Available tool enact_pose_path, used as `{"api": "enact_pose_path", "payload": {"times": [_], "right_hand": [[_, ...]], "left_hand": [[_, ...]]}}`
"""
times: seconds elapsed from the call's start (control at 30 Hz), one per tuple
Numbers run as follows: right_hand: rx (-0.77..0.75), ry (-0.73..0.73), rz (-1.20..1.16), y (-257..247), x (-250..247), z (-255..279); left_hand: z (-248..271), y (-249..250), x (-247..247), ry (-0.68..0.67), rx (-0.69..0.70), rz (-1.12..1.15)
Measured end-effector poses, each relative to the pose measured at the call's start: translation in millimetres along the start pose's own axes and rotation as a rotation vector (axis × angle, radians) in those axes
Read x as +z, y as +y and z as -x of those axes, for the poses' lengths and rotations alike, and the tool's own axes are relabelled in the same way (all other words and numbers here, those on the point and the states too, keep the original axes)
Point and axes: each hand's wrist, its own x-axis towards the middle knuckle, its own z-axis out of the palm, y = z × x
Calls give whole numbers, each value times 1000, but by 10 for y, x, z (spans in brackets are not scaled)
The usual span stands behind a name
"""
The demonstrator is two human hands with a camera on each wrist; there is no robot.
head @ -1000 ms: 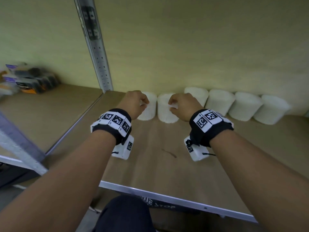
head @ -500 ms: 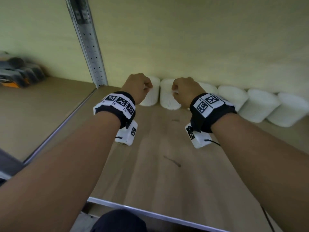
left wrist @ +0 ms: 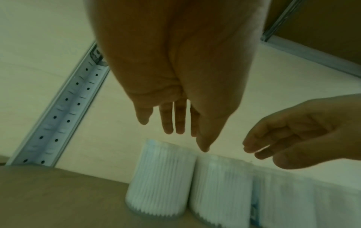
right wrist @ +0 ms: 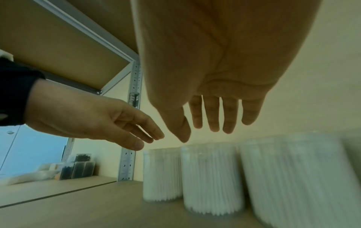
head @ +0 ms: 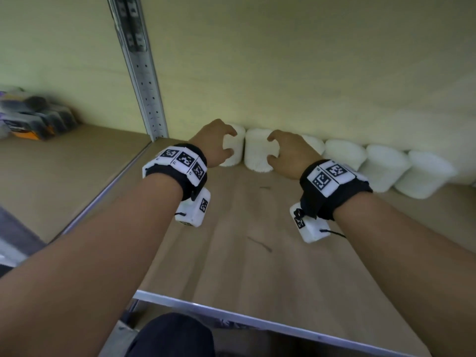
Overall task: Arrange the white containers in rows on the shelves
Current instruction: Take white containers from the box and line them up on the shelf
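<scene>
Several white ribbed containers stand upright in a row against the shelf's back wall. The leftmost container (head: 237,153) (left wrist: 162,182) (right wrist: 162,174) and the second one (head: 257,153) (left wrist: 220,189) (right wrist: 210,179) stand side by side, touching. My left hand (head: 231,141) (left wrist: 175,129) hovers just before the leftmost one with its fingers spread and holds nothing. My right hand (head: 270,148) (right wrist: 205,128) hovers the same way at the second one. Both wrist views show straight fingers above the lids, apart from them. More containers (head: 383,168) continue to the right.
A perforated metal upright (head: 140,73) stands at the shelf's back left corner. Dark packs (head: 38,119) lie on the neighbouring shelf to the left. The wooden shelf board (head: 257,253) runs to a metal front edge (head: 231,314). Another shelf board (right wrist: 58,38) hangs overhead.
Both hands gripped a container each and carried them back to the wall. Now the fingers have opened and let go, and the two containers stand in the row.
</scene>
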Motion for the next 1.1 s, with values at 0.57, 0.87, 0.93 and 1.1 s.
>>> {"api": "enact_pose_path", "payload": {"times": [0.57, 0.87, 0.93, 1.1], "right_hand": [[140, -10, -52, -268, 96, 2181], [89, 82, -90, -312, 476, 3017], [84, 94, -117, -290, 605, 3158], [129, 1, -154, -151, 1048, 3430]], "left_hand": [[2016, 903, 32, -14, 35, 57], [2894, 1025, 549, -33, 62, 167], [3021, 1031, 695, -66, 76, 180], [3234, 961, 1127, -181, 41, 178]]}}
